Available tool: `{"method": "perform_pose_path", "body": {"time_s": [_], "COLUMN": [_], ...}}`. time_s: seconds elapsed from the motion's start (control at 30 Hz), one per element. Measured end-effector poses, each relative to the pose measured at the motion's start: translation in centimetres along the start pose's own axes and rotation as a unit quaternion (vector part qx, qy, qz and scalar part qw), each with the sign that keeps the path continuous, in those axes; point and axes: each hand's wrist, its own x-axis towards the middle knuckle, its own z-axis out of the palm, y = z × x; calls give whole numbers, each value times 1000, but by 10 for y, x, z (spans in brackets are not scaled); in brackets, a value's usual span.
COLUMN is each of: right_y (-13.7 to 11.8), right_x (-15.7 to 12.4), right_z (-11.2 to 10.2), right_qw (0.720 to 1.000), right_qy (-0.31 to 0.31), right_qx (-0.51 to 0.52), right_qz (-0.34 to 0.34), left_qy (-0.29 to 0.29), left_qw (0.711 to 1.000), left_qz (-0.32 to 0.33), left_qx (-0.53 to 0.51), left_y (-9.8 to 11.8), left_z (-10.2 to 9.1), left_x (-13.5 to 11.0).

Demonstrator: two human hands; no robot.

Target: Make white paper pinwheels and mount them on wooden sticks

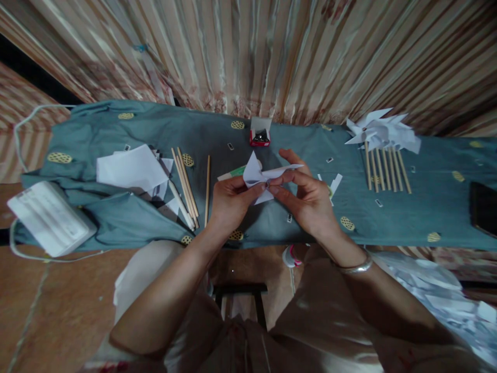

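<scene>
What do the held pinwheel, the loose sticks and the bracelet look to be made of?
Pinwheel: paper, matte white; thin edges and crisp folds.
Sticks: probably wood, perhaps bamboo; pale tan, straight, no visible gloss. Grain too small to see.
Bracelet: likely metal, polished; silvery with a bright highlight, though coated plastic can't be ruled out.

The box (260, 140) I'm looking at is red with a white flap. The pinwheel (253, 170) below it is plain white, as are the row of pinwheels (388, 134) off to its right and the paper (126, 168) to its left. Between box and paper, the sticks (188, 181) are pale tan. Under the box, the cloth (435, 207) is dusky teal, dotted with yellow pineapples; beyond it, the curtain (248, 57) runs in brown and cream stripes.
</scene>
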Motion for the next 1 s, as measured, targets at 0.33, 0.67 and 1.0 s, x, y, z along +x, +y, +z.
{"method": "perform_pose_path", "body": {"time_s": [0.33, 0.67, 1.0], "right_y": [-1, -3, -3], "right_x": [0, 0, 1], "right_z": [0, 0, 3], "right_qw": [1000, 1000, 999], "right_qy": [0, -7, -4], "right_qx": [-8, -14, 24], "right_qz": [-2, 3, 34], "left_qy": [7, 0, 10], "left_qw": [1000, 1000, 1000], "left_qz": [1, -1, -4], "left_qx": [11, -8, 14], "left_y": [2, 2, 2], "left_z": [0, 0, -1], "left_x": [-1, 0, -2]}}
